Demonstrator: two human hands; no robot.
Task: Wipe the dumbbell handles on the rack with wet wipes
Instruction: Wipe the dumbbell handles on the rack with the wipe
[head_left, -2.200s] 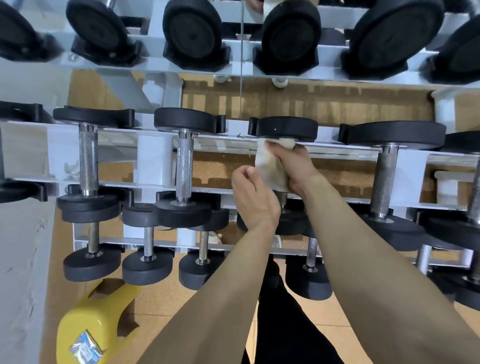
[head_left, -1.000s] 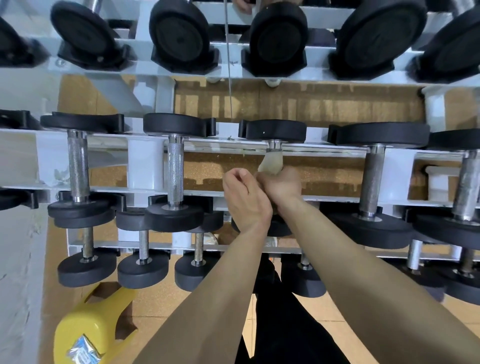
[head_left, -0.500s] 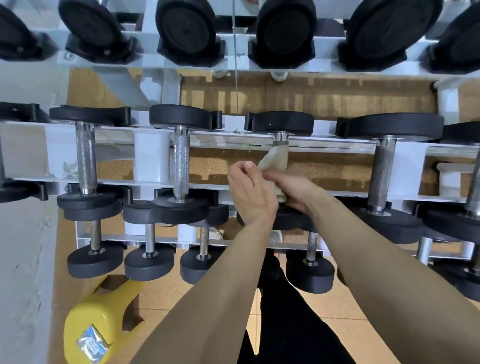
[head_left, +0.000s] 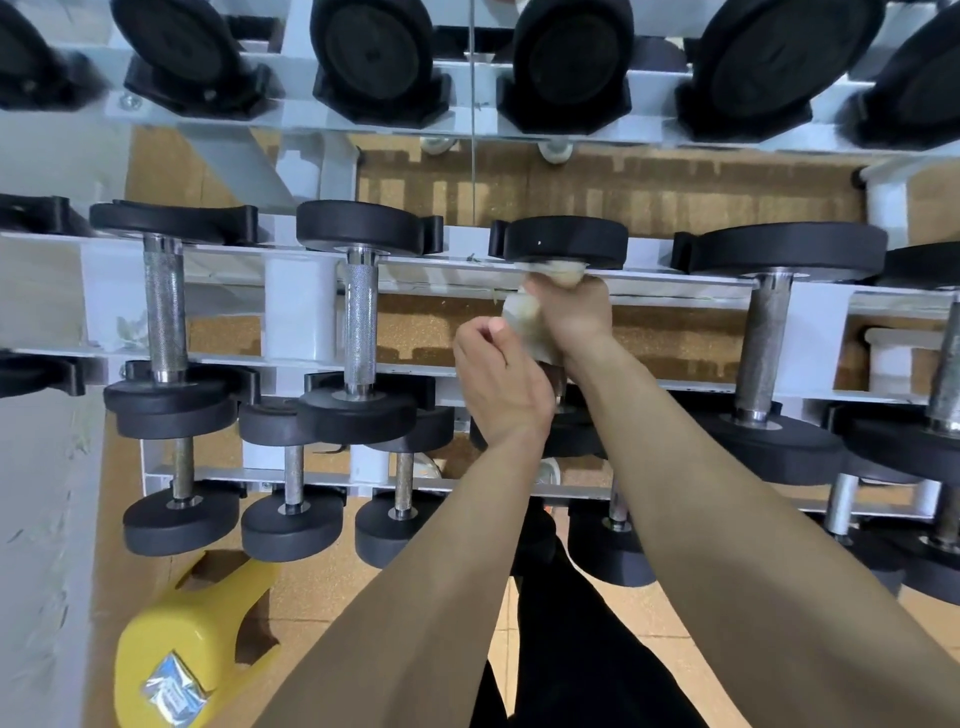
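A white rack (head_left: 301, 306) carries black dumbbells with knurled steel handles on three tiers. On the middle tier, my right hand (head_left: 571, 312) grips a crumpled off-white wet wipe (head_left: 522, 312) wrapped round the handle of the centre dumbbell (head_left: 566, 241), close under its far head. That handle is hidden by the wipe and both hands. My left hand (head_left: 498, 379) sits just left of it, fingers curled at the lower part of the same handle, its thumb beside the wipe. Whether it clasps the handle is hidden.
Bare handles stand to the left (head_left: 360, 322) and right (head_left: 763, 343) on the same tier. Smaller dumbbells fill the lower tier (head_left: 291, 519), larger ones the top. A yellow kettlebell (head_left: 187, 644) with a small packet on it lies on the cork floor at lower left.
My right hand has slid the wipe up the handle from near its lower end to just under the far head. The left hand has stayed low on the handle.
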